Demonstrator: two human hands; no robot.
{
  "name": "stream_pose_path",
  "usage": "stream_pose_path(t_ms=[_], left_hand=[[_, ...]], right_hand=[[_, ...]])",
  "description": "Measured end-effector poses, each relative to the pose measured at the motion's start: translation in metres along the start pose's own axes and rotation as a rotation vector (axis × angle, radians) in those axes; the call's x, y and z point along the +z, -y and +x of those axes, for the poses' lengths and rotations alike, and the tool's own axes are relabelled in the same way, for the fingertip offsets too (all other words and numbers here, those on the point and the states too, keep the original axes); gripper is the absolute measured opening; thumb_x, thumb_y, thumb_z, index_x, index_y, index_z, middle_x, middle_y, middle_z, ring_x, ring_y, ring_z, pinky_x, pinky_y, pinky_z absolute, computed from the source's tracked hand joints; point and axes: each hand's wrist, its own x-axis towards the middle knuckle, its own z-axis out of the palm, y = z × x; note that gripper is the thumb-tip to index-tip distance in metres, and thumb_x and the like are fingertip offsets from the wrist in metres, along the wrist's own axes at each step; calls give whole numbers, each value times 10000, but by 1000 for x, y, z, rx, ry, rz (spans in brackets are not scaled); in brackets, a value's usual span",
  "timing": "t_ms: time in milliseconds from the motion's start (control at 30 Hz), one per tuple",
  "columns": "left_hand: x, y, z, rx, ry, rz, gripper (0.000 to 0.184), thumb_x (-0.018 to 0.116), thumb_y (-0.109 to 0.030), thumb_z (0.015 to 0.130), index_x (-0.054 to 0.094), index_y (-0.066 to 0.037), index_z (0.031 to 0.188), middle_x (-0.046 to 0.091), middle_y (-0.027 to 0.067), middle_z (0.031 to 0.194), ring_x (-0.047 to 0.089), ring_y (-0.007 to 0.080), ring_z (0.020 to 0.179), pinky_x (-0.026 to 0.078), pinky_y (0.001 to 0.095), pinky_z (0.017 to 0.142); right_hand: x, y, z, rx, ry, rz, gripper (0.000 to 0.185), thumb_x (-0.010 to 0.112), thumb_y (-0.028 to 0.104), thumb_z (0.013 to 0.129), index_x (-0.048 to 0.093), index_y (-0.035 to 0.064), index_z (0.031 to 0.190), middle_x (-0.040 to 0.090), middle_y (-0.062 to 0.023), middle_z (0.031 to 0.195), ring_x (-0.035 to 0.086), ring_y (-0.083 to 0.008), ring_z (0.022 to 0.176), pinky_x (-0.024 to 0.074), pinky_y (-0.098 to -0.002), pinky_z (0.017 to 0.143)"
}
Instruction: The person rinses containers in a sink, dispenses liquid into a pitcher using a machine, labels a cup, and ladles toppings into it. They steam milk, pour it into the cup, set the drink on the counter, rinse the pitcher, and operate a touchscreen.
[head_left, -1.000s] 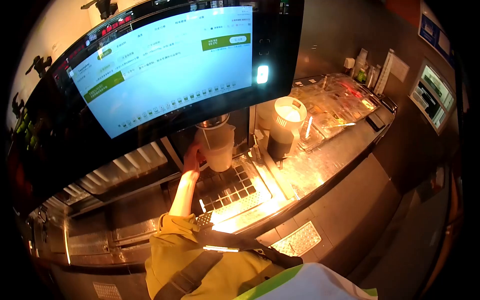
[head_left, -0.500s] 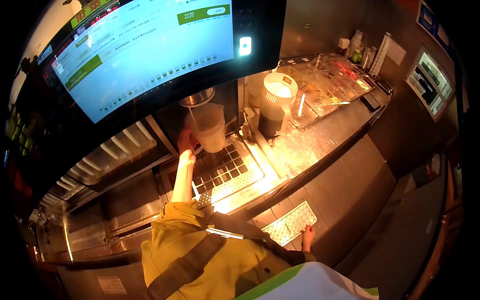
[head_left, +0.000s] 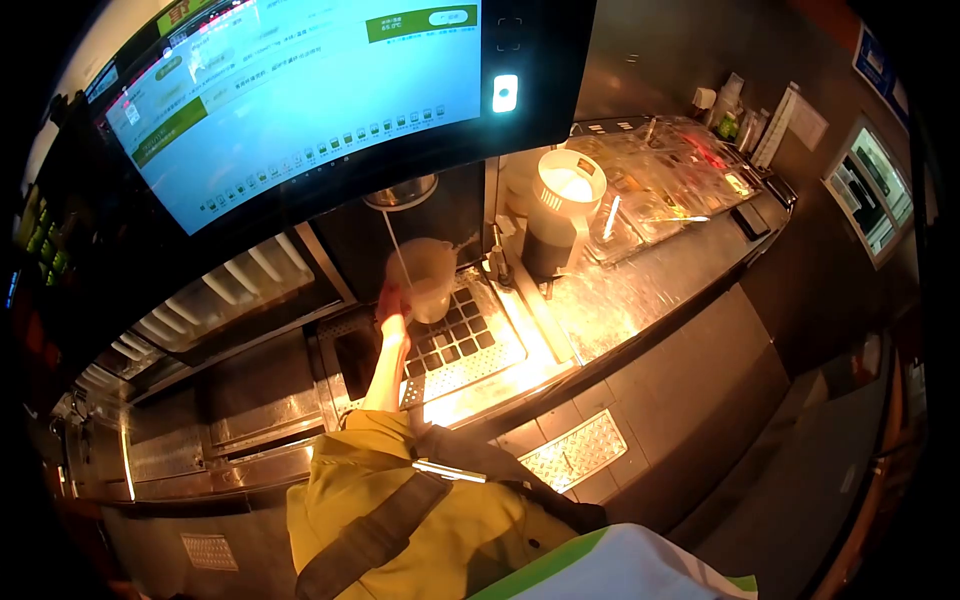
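Note:
Under the metal dispenser spout (head_left: 402, 192), my left hand (head_left: 393, 302) is closed on a translucent plastic jug (head_left: 430, 278). A thin pale stream runs down from the spout into the jug. The jug sits low, at or just above a drip grate (head_left: 458, 330) of dark square openings; whether it touches the grate I cannot tell. My fingers are partly hidden behind the jug's side. My right hand is out of view.
A large lit screen (head_left: 320, 110) overhangs the counter. Right of the grate stand a small metal nozzle (head_left: 499, 258) and a white-topped pitcher (head_left: 566, 205). Beyond are containers under clear covers (head_left: 665, 175) and a dark flat object (head_left: 749, 222). Below is a metal floor plate (head_left: 575, 450).
My left hand and the jug have moved down, away from the spout, and the falling stream shows more clearly. My right hand has left the view. The camera view has shifted slightly.

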Motion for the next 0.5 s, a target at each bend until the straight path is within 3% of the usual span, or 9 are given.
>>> stream_pose_path(t_ms=[33, 133, 167, 267, 300, 367, 467, 500], left_hand=[[-1, 4, 2, -3, 0, 25, 481, 592, -255, 769, 470, -118, 1213, 559, -42, 884, 416, 48, 599, 353, 197, 560], [4, 15, -2, 60, -80, -3, 269, 539, -343, 796, 583, -140, 967, 467, -40, 620, 387, 60, 521, 306, 217, 471], [9, 18, 0, 81, -181, 32, 298, 521, -378, 798, 581, -139, 965, 428, -36, 580, 375, 72, 508, 294, 221, 461], [11, 8, -9, 60, -127, 205, 371, 507, -412, 796, 574, -129, 1026, 419, -32, 600, 370, 79, 515, 296, 221, 467], [10, 0, -12, -4, -80, 279, 433, 492, -359, 834, 480, -97, 1179, 533, -11, 812, 423, 62, 602, 358, 210, 558], [5, 4, -16, 82, -19, 254, 456, 484, -380, 838, 461, -97, 1195, 532, -7, 799, 425, 64, 592, 358, 210, 540], [2, 3, -17, 129, 28, 285, 485, 480, -404, 839, 437, -103, 1217, 530, 1, 782, 424, 67, 577, 355, 208, 518], [1, 2, -16, 130, 35, 306, 493, 480, -411, 839, 429, -107, 1224, 530, 4, 777, 423, 67, 572, 353, 206, 511]], right_hand=[[1, -1, 1, 8, -2, -1, 153, 504, 148, 769, 513, -3, 797, 535, -116, 692, 561, -235, 545, 439, -312, 452], [0, -6, 5, -5, -5, -22, 147, 501, 139, 761, 508, -7, 778, 533, -126, 673, 563, -247, 527, 434, -316, 435], [-1, -6, 7, -20, -6, -32, 144, 500, 136, 759, 506, -8, 772, 532, -130, 667, 564, -251, 521, 432, -317, 429], [-4, -11, 24, -167, -14, -142, 139, 497, 127, 750, 501, -12, 754, 530, -140, 648, 565, -263, 503, 427, -322, 411], [-5, -10, 31, -279, -31, -229, 137, 496, 124, 748, 500, -13, 748, 530, -143, 642, 566, -267, 498, 426, -323, 406], [-5, -5, 52, -436, -57, -297, 134, 495, 118, 742, 496, -15, 735, 528, -150, 630, 567, -275, 486, 423, -326, 394], [11, 57, 30, -95, -35, 278, 121, 473, 101, 746, 501, -15, 762, 522, -141, 626, 551, -283, 438, 385, -323, 337], [19, 69, 24, -73, -68, 277, 123, 472, 105, 747, 502, -13, 760, 517, -136, 619, 548, -282, 435, 377, -316, 333]])
